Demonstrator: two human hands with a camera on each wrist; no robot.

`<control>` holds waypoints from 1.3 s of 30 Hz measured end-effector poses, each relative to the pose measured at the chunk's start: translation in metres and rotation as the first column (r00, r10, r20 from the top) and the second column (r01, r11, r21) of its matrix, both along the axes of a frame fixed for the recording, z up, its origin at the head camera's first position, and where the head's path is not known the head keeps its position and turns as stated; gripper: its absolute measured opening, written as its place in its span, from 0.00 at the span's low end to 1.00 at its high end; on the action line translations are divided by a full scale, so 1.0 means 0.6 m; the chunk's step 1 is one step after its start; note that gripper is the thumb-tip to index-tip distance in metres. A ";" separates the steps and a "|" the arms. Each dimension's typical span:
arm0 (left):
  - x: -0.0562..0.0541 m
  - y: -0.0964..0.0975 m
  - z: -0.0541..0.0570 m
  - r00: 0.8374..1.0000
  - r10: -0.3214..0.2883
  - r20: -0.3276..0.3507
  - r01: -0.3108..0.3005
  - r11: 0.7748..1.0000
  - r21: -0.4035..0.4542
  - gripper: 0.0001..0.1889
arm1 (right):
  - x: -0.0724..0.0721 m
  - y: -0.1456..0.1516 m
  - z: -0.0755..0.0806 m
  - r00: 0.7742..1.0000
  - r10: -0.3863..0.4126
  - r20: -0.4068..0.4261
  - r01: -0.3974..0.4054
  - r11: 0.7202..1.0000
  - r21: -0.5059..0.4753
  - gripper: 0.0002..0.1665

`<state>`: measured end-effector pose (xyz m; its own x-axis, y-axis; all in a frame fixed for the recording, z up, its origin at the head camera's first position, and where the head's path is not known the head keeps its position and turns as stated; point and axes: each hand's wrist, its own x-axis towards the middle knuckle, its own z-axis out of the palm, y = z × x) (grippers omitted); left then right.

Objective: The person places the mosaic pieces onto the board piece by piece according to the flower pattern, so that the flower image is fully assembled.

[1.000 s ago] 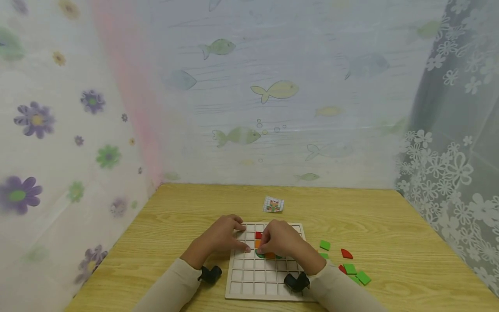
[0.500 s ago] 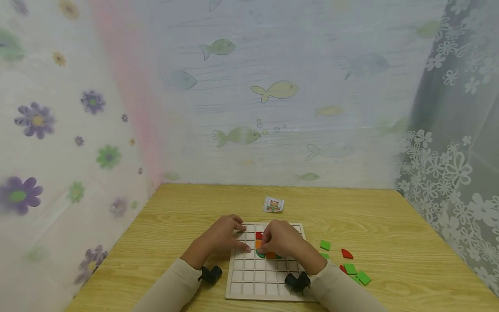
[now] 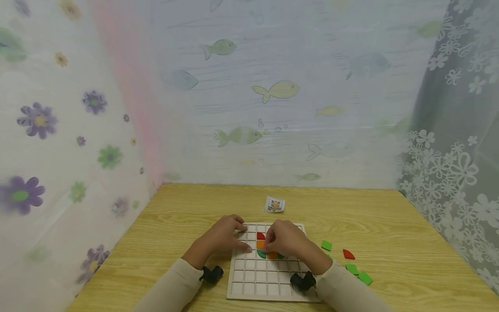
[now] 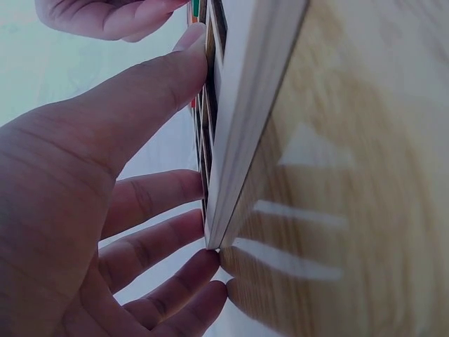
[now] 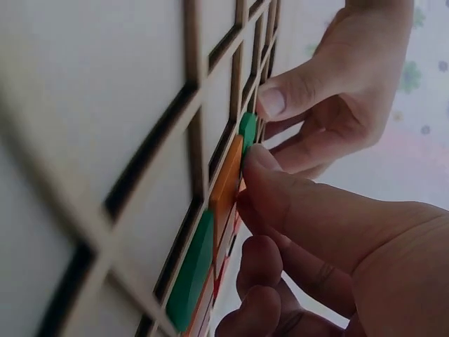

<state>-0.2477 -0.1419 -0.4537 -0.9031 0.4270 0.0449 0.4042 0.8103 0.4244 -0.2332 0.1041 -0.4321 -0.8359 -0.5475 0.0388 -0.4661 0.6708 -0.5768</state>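
A wooden grid board (image 3: 249, 288) lies on the table in front of me. My left hand (image 3: 224, 234) rests over its left side, fingers spread, thumb on the grid and fingertips along the edge in the left wrist view. My right hand (image 3: 284, 238) is over the middle, thumb and index finger pinched at a green quarter-circle tile (image 3: 261, 254) seated in a cell. The right wrist view has the thumb right at this green tile (image 5: 247, 130). Around it are a red tile (image 3: 260, 235), orange tile (image 3: 260, 244) and another green tile (image 5: 193, 277). My right hand hides some cells.
Behind the board lies a small paper card (image 3: 275, 204) printed with a coloured pattern. Right of the board are loose tiles, among them a green square (image 3: 326, 245), a red quarter-circle (image 3: 348, 254) and another green square (image 3: 365, 277). A patterned curtain (image 3: 280, 143) stands behind the table.
My right hand and forearm have shifted slightly right, showing more of the red tile on the board and covering a loose red one. The left hand stays in place.
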 end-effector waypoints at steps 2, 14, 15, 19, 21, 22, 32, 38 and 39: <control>0.000 0.000 0.000 1.000 -0.004 -0.001 0.004 1.000 -0.002 0.38 | 0.000 0.004 0.000 1.000 0.005 -0.006 -0.005 1.000 0.004 0.12; 0.001 -0.001 -0.001 1.000 0.002 -0.003 -0.002 1.000 0.007 0.38 | 0.002 0.054 -0.002 1.000 -0.007 -0.010 0.007 1.000 -0.016 0.10; 0.001 -0.001 -0.002 1.000 0.003 -0.004 -0.003 1.000 0.005 0.38 | 0.001 0.059 -0.001 1.000 -0.014 -0.013 0.014 1.000 -0.017 0.10; 0.000 -0.001 -0.004 1.000 0.006 -0.006 -0.006 1.000 0.002 0.37 | -0.001 0.078 0.001 1.000 -0.025 -0.013 0.025 1.000 -0.020 0.10; -0.001 -0.001 -0.005 1.000 0.010 -0.005 -0.010 1.000 0.003 0.37 | -0.002 0.085 0.001 1.000 -0.026 -0.014 0.025 0.999 -0.027 0.09; -0.001 -0.001 -0.005 1.000 0.011 -0.005 -0.011 1.000 0.002 0.37 | -0.003 0.089 0.002 1.000 -0.027 -0.013 0.027 0.999 -0.027 0.09; 0.001 0.001 -0.005 1.000 0.025 -0.010 -0.025 1.000 -0.006 0.37 | -0.003 0.116 0.011 0.998 -0.059 -0.016 0.059 0.998 0.012 0.09; 0.003 0.002 -0.001 1.000 0.024 -0.013 -0.024 1.000 -0.004 0.36 | -0.001 0.137 0.014 0.996 -0.083 -0.019 0.083 0.996 0.026 0.09; 0.004 0.002 0.000 1.000 0.023 -0.013 -0.023 1.000 -0.004 0.36 | -0.002 0.141 0.014 0.996 -0.091 -0.021 0.092 0.995 0.030 0.09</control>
